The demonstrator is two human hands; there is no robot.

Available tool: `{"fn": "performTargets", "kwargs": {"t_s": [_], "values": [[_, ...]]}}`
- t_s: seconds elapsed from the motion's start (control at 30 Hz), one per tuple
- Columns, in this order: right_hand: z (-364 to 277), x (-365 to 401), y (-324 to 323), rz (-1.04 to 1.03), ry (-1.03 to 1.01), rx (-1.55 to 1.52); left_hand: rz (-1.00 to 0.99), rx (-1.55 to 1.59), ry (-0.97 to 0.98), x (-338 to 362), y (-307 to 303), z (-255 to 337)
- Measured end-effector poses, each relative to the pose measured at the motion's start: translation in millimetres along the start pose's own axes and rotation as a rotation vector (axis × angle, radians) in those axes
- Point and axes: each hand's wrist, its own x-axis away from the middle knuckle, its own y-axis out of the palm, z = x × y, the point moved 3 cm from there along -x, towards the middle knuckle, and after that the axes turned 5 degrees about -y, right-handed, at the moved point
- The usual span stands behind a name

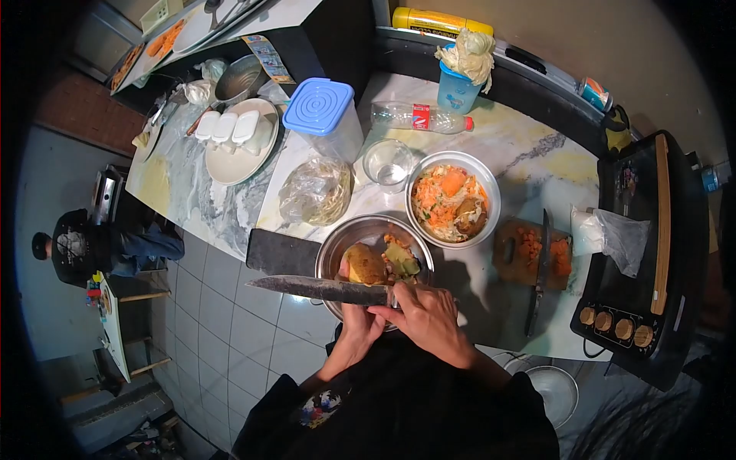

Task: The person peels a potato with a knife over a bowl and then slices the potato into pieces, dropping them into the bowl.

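My right hand [431, 318] is closed around the handle of a large knife [322, 289], its broad, dark-stained blade pointing left. Just beyond the blade is a yellowish potato [363, 263], over a metal bowl [321, 257]. My left hand [359, 331] comes up from below with its fingers partly hidden by the knife; it appears to hold the potato. Peelings [402, 259] lie in the bowl beside the potato. A second metal bowl [494, 195] touches or nearly touches the first and contains shredded carrot and cabbage with a brown, unpeeled-looking potato [470, 218].
To the right are a cutting board [506, 270] with chopped carrot, another knife [541, 276], a plastic bag [625, 241] and a black oven [625, 291]. Farther back stand a blue-lidded container [322, 115], a glass bowl [388, 163] and a bottle [422, 117]. Another person [100, 249] is at far left.
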Motion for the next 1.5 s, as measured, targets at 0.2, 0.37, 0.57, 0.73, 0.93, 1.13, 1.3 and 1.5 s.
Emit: {"fn": "performTargets", "kwargs": {"t_s": [0.2, 0.37, 0.57, 0.73, 0.93, 1.13, 1.3, 1.5], "values": [[-6.0, -10.2, -11.7, -0.11, 0.008, 0.095, 0.131, -0.085, 0.098, 4.4, 24.0, 1.8], [-6.5, -3.2, -5.9, -0.096, -0.031, 0.06, 0.055, 0.005, 0.082, -2.4, 19.8, 10.4], [-4.6, -1.7, -3.0, -0.094, -0.051, 0.032, -0.045, 0.045, 0.095, -1.9, 12.9, 12.0], [-4.6, -3.0, -5.1, -0.048, -0.044, 0.026, 0.089, -0.032, 0.112, -0.7, 18.1, 10.7], [-4.0, -4.6, -5.0, -0.037, -0.035, 0.027, 0.118, -0.078, 0.113, -1.8, 15.8, 8.9], [-4.1, -6.9, -3.0, -0.028, -0.065, 0.029, 0.083, -0.13, 0.133, -2.9, 12.6, 7.6], [-5.3, -6.6, -0.9, -0.017, -0.082, 0.051, 0.112, -0.122, 0.151, 0.9, 19.2, 8.1], [-6.5, -7.6, -3.9, 0.007, -0.103, 0.023, 0.078, -0.122, 0.169, 2.1, 15.8, 7.3]]}}
